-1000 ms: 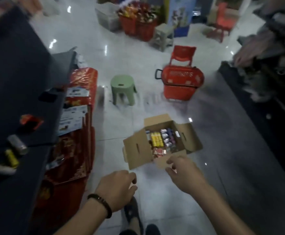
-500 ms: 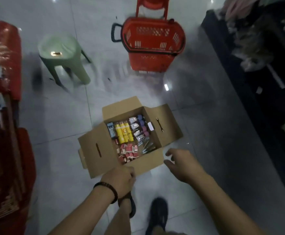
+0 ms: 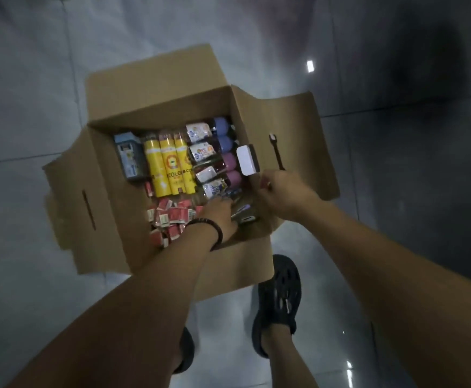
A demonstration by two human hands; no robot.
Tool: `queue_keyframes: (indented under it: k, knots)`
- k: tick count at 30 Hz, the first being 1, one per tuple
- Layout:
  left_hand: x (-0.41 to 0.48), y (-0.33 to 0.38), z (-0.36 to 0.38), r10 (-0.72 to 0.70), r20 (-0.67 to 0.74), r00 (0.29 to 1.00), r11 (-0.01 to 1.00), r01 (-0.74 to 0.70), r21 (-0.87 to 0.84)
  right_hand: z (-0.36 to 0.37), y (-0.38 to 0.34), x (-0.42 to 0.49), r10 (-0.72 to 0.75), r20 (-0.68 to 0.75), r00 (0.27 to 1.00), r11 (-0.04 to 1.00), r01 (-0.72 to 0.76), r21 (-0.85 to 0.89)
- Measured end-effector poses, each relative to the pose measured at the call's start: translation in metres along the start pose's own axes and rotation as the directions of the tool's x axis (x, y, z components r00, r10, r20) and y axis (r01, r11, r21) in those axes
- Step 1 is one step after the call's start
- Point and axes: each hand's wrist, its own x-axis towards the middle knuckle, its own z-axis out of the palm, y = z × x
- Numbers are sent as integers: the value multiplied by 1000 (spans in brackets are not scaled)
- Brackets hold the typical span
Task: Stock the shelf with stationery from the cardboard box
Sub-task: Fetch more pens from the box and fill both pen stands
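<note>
Cardboard box (image 3: 156, 88) looks full, stocking barely begun; left hand (image 3: 218, 217) inside, grasp unclear; right hand (image 3: 283, 193) grips its rim.

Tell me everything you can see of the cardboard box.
Brown cardboard box, open, upright on the grey tiled floor, four flaps folded outward; left and right flaps have hand slots. Packed with stationery. The left hand reaches inside at the near right corner; the right hand grips its right rim.

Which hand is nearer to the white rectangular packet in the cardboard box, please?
Right: the right hand is beside the white rectangular packet; the left hand reaches in farther off, by small red packets.
</note>
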Motion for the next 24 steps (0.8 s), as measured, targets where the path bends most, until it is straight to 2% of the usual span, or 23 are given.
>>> queue_keyframes:
  k: [4, 8, 13, 17, 18, 22, 24]
  knots:
    - [44, -12, 37, -71, -6, 997, 997, 71, 14, 21, 20, 33, -75, -19, 997, 994, 76, 77]
    - [45, -21, 59, 31, -175, 984, 999, -32, -3, 25, 29, 39, -156, -45, 987, 984, 159, 83]
    - [53, -19, 64, -16, -209, 978, 981, 56, 184, 22, 31, 40, -175, -42, 984, 977, 179, 114]
    - [59, -17, 64, -84, -206, 975, 983, 114, 140, 20, 30, 41, -176, -43, 983, 978, 180, 110]
    - [59, -15, 63, -103, -197, 975, 981, 131, 139, 20, 30, 42, -178, -46, 983, 977, 182, 109]
    - [64, -17, 65, -86, -71, 994, 931, 106, 348, 21, 28, 42, -180, -43, 983, 978, 183, 98]
    - [68, -16, 64, -64, 110, 992, 904, 11, 426, 22, 28, 43, -170, -48, 984, 980, 174, 98]
